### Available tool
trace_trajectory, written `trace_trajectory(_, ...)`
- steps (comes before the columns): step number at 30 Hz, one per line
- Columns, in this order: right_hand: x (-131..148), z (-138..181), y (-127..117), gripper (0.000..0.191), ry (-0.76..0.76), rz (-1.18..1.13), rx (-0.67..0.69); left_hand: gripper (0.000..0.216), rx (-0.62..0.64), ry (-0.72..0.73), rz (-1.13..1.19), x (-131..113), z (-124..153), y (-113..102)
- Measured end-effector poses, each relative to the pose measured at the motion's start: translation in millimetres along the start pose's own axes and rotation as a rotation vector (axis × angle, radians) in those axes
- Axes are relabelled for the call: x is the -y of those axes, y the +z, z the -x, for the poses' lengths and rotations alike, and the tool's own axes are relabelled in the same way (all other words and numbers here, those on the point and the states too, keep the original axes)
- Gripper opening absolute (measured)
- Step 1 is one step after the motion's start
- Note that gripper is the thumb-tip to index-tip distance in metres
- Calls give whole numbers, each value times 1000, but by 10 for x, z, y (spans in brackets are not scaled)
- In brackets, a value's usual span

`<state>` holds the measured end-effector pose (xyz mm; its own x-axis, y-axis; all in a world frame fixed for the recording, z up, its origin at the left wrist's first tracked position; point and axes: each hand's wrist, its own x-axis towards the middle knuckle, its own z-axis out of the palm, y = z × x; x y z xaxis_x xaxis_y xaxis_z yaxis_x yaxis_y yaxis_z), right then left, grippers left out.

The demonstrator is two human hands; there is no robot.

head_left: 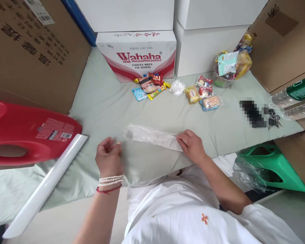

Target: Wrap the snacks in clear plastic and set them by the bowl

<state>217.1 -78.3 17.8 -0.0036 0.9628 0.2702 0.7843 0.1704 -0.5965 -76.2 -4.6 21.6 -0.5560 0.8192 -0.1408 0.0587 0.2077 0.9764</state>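
Note:
A long, narrow strip of clear plastic, which looks like a folded plastic bag (152,136), stretches across the green-grey cloth in front of me. My right hand (191,145) pinches its right end between thumb and fingers. Its left end is slightly blurred and lies just beyond my left hand (109,153), apart from it. The left fingers are loosely curled with the thumb held off them, and nothing shows in them. White bead strands and a red cord circle the left wrist.
Packaged snacks (152,86), a crumpled clear wrapper (177,87) and wrapped cakes (205,92) lie ahead. Behind stands a Wahaha carton (142,56). A snack-filled tub (223,81), keys (273,119) and bottles (295,95) are right; a red jug (27,132) and white strip (48,183) left.

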Motion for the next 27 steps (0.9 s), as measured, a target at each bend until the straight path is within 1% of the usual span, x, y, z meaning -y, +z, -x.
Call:
trace_trajectory(1, 52, 35, -10, 19, -36, 46, -26, 45, -45, 74, -70, -3, 78, -4)
trace_trajectory(2, 112, 70, -10, 19, -74, 93, -48, 41, -25, 122, -129, -14, 190, 9)
trace_trajectory(3, 176, 105, 1, 19, -114, 134, -65, 34, 58, 124, -166, -28, 322, 41)
trace_trajectory(4, 240, 141, 22, 19, -153, 165, -75, 29, 250, 54, -189, -42, 459, 92)
trace_trajectory(5, 300, 179, 51, 18, -193, 185, -77, 34, 466, -45, -186, -53, 587, 158)
trace_trajectory(6, 355, 218, 86, 18, -231, 192, -69, 40, 598, -117, -168, -60, 692, 235)
trace_trajectory(7, 402, 258, 122, 18, -266, 190, -53, 42, 682, -155, -164, -60, 768, 315)
trace_trajectory(8, 441, 299, 154, 18, -295, 182, -32, 42, 720, -163, -167, -55, 812, 392)
trace_trajectory(11, 518, 403, 193, 17, -328, 105, 85, 37, 718, -146, -170, -13, 805, 545)
trace_trajectory(13, 537, 421, 153, 16, -267, -35, 191, 33, 710, -183, -112, 16, 765, 562)
trace_trajectory(14, 533, 405, 119, 16, -205, -115, 212, 33, 712, -206, -74, 26, 754, 552)
trace_trajectory(15, 519, 369, 83, 18, -123, -176, 194, 33, 713, -223, -36, 31, 751, 535)
trace_trajectory(16, 494, 315, 49, 19, -30, -203, 142, 34, 718, -233, -4, 31, 755, 516)
trace_trajectory(18, 410, 165, 10, 24, 152, -151, 7, 37, 745, -250, 45, 20, 775, 480)
trace_trajectory(19, 356, 79, 8, 27, 224, -98, -18, 39, 755, -267, 71, 10, 784, 467)
trace_trajectory(20, 299, -5, 19, 30, 281, -51, 4, 40, 759, -289, 98, 1, 786, 457)
trace_trajectory(22, 187, -139, 63, 24, 346, -13, 128, 41, 745, -319, 142, -12, 765, 435)
trace_trajectory(24, 98, -202, 117, 15, 372, -66, 223, 40, 704, -288, 114, -5, 709, 399)
trace_trajectory(25, 65, -206, 139, 15, 382, -116, 239, 38, 676, -246, 60, 8, 672, 373)
trace_trajectory(27, 18, -183, 166, 17, 405, -211, 216, 35, 584, -110, -106, 55, 600, 314)
